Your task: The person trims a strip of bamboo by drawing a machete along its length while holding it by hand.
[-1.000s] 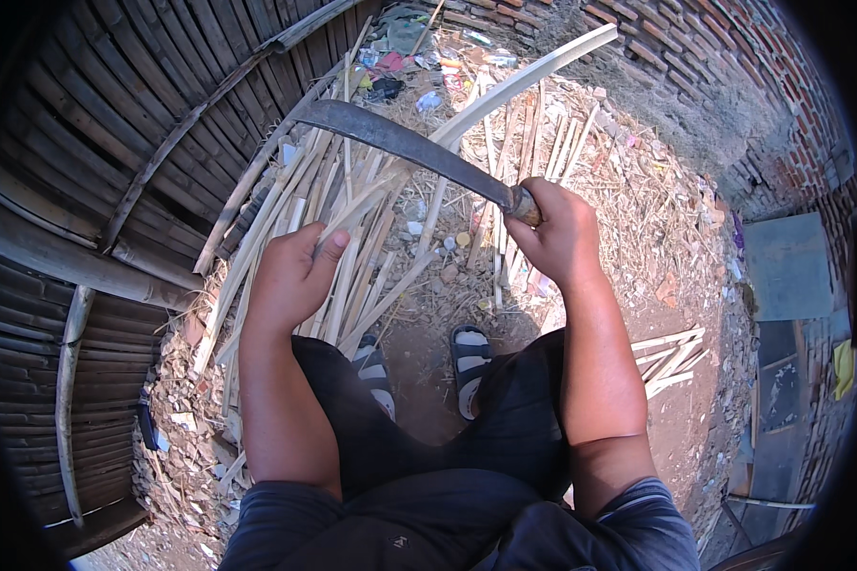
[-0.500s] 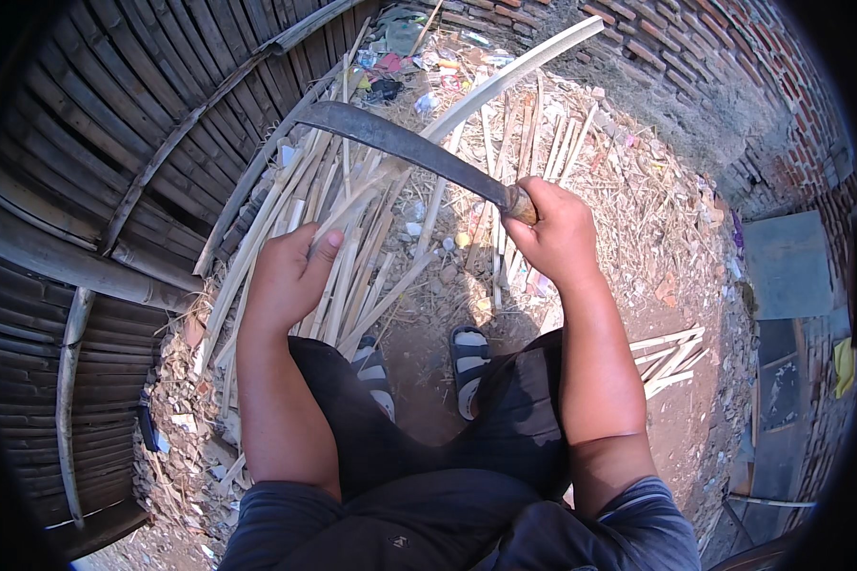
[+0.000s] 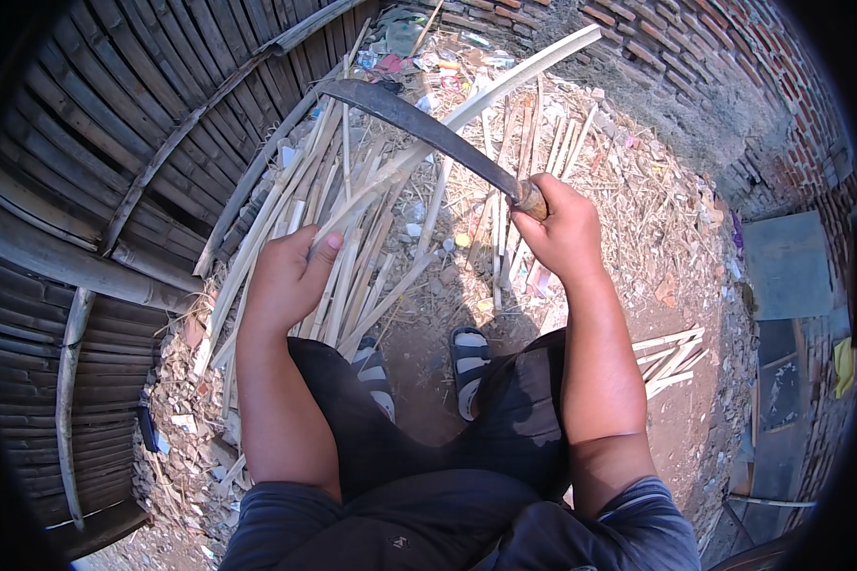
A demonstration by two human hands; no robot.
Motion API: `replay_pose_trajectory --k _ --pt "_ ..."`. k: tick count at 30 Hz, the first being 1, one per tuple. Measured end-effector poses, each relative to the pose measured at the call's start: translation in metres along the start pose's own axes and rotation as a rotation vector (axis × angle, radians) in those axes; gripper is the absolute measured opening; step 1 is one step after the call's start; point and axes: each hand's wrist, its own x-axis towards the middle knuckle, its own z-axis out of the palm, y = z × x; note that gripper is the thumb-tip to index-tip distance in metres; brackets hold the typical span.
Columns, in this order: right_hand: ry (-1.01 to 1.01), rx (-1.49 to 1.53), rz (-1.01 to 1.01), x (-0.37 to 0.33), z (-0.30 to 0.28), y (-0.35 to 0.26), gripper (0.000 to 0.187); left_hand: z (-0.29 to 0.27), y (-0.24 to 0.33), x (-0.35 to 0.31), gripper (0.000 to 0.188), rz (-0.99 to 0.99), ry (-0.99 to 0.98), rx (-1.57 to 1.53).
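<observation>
A long pale bamboo strip (image 3: pixel 524 71) slants from lower left to upper right. My left hand (image 3: pixel 290 276) is closed round its near end, thumb along the top. My right hand (image 3: pixel 562 224) grips the wooden handle (image 3: pixel 530 201) of a machete (image 3: pixel 428 130) with a dark curved blade. The blade lies across the strip in this view, its tip to the upper left; whether it touches the strip I cannot tell. Beneath both hands, many split bamboo strips (image 3: pixel 352 276) lie in a loose heap on the ground.
A bamboo-slat wall (image 3: pixel 114 114) rises at the left, and a brick wall (image 3: pixel 733 57) at the back right. A small stack of cut strips (image 3: pixel 671 362) lies right of my sandalled feet (image 3: pixel 468 371). Shavings and litter (image 3: pixel 419 67) cover the ground; a grey panel (image 3: pixel 788 265) stands at far right.
The machete has shifted a little to the right and its tip has risen slightly. The strip's far end has dipped slightly. My left hand has stayed nearly in place.
</observation>
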Motion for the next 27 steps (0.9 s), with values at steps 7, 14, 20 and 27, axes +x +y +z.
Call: replay_pose_trajectory --k 7,14,20,27 --pt "-0.055 -0.069 -0.081 0.000 0.001 -0.014 0.034 -0.001 -0.004 -0.001 0.048 -0.022 0.002 -0.024" --pt "-0.082 -0.076 -0.052 0.000 0.001 -0.014 0.033 0.001 -0.005 -0.001 0.049 -0.013 0.007 -0.022" --pt "-0.097 -0.082 -0.042 0.000 0.001 -0.015 0.034 0.000 -0.002 0.000 0.050 -0.008 0.033 0.016" --pt "-0.084 -0.079 -0.028 0.001 -0.004 -0.010 0.032 -0.003 0.006 -0.001 0.051 0.004 0.042 0.141"
